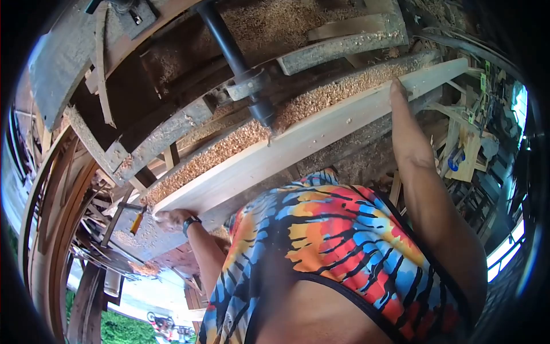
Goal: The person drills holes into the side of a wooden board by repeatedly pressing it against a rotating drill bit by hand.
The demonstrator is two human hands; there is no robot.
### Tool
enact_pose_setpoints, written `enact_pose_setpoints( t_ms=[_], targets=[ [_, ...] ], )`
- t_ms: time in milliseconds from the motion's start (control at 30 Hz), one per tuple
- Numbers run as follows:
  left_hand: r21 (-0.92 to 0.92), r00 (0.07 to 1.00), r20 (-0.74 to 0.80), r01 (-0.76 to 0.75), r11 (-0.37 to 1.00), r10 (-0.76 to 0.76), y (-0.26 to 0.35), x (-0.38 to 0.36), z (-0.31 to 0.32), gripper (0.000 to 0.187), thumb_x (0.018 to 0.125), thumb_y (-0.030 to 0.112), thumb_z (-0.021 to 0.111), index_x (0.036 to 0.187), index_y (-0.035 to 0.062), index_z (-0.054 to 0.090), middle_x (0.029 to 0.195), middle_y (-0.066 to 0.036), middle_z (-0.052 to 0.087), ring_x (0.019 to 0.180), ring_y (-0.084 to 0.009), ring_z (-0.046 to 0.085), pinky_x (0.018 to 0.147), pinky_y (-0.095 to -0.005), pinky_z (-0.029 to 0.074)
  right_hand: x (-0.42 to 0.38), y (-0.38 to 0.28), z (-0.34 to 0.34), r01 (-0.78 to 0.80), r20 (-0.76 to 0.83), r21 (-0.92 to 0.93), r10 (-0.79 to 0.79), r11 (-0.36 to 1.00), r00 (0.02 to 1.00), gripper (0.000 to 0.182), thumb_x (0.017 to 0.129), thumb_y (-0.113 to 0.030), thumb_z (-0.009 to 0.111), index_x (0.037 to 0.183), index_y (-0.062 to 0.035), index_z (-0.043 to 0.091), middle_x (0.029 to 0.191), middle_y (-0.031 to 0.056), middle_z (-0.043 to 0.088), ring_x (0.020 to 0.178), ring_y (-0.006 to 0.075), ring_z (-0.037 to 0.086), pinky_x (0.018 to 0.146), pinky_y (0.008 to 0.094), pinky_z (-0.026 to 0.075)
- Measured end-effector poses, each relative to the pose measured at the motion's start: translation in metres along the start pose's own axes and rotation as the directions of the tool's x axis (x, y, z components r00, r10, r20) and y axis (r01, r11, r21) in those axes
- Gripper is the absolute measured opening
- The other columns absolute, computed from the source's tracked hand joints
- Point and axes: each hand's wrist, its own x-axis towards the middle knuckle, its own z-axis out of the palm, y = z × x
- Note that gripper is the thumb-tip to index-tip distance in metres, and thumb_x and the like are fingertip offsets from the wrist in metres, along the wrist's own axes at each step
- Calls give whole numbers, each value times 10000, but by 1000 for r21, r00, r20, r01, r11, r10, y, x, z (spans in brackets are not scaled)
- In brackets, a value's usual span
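A long pale wooden board (321,135) runs slantwise across the view, its near left end low and its far right end higher. My left hand (173,219), with a dark watch on the wrist, is closed around the board's left end. Toward the other end, my right hand (397,90) grips the board's upper edge, with its fingers partly hidden. A dark spindle with a bit (262,109) comes down at the middle of the board, its tip at the board's upper edge. Brown wood shavings (212,155) lie heaped along that edge.
A clamp with a yellow handle (136,222) sits beside the board's left end. Behind the spindle is a shavings-covered machine frame with a curved wooden piece (344,50). Long timber strips (48,229) stand at the left. A blue clamp (456,159) and wood scraps lie at the right.
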Motion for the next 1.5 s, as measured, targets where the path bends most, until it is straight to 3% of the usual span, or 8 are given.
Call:
enact_pose_setpoints(
  t_ms=[233, 333, 433, 567, 800, 1233, 1333, 1500],
  targets=[
    [-113, 993, 15, -117, 987, 119, -20, 28, 8, 630, 1094, 420, 431, 1358, -134, 575, 1402, -364, 565, 1308, -498, 535, 1107, -543, 442, -21, 5, 4, 21, -14, -121, -23, 992, 1000, 1285, 862, -734, 638, 1647, 92, 44, 1699, 302, 238, 1551, 453, 295, 1275, 479, 243],
    [-270, 999, 14, 36, 962, -33, -9, 30, 3, 603, 1091, 385, 453, 1327, -157, 571, 1370, -383, 576, 1225, -522, 583, 1042, -538, 495, -25, -7, 10, 16, -62, -167, -26, 986, 998, 1298, 861, -816, 557, 1654, 75, 45, 1700, 279, 261, 1561, 449, 285, 1281, 567, 179],
    [-60, 993, 113, 18, 998, -11, -1, 29, -11, 597, 1074, 419, 500, 1279, -131, 609, 1250, -383, 633, 1113, -520, 632, 956, -555, 525, -46, -10, 10, 41, -87, -181, -57, 983, 995, 1202, 921, -786, 488, 1647, 89, 99, 1699, 275, 266, 1569, 434, 278, 1282, 582, 151],
    [74, 999, -45, -14, 997, 17, -4, 11, 5, 663, 1046, 513, 533, 1200, -121, 645, 1088, -374, 664, 1040, -502, 652, 903, -582, 519, -31, -8, -1, 49, -127, -141, -67, 989, 990, 1151, 937, -754, 491, 1653, 67, 120, 1699, 263, 274, 1560, 429, 306, 1292, 585, 104],
    [86, 998, -39, -50, 995, 53, -2, -2, 3, 758, 1049, 599, 447, 1185, -119, 649, 1167, -393, 646, 1119, -517, 621, 1019, -596, 462, -41, -17, -14, 73, -64, -135, -82, 988, 995, 1249, 878, -752, 585, 1634, 114, 98, 1670, 272, 340, 1534, 419, 367, 1285, 582, 155],
    [-209, 990, -10, -141, 968, 143, -34, 61, 27, 706, 1063, 503, 472, 1216, -172, 611, 1191, -405, 640, 1098, -518, 623, 983, -583, 475, -48, 4, 5, 10, -134, -155, -31, 988, 991, 1285, 842, -780, 609, 1652, 73, 92, 1668, 287, 332, 1524, 419, 381, 1266, 594, 201],
    [-62, 985, -14, -173, 983, 172, -24, 45, 19, 711, 1069, 513, 455, 1235, -163, 602, 1222, -401, 629, 1108, -520, 619, 997, -579, 479, 2, 5, 30, -140, -129, -85, 129, 986, 983, 1322, 821, -828, 589, 1662, 59, 86, 1653, 274, 373, 1504, 469, 396, 1295, 590, 57],
    [76, 998, 42, -52, 996, 48, 24, -18, -15, 752, 1074, 563, 404, 1228, -142, 616, 1222, -399, 627, 1146, -528, 603, 1007, -595, 466, -13, -14, 5, 55, -117, -133, -70, 990, 991, 1164, 877, -794, 546, 1634, 37, 243, 1688, 251, 316, 1540, 437, 346, 1294, 591, 104]
  ],
)
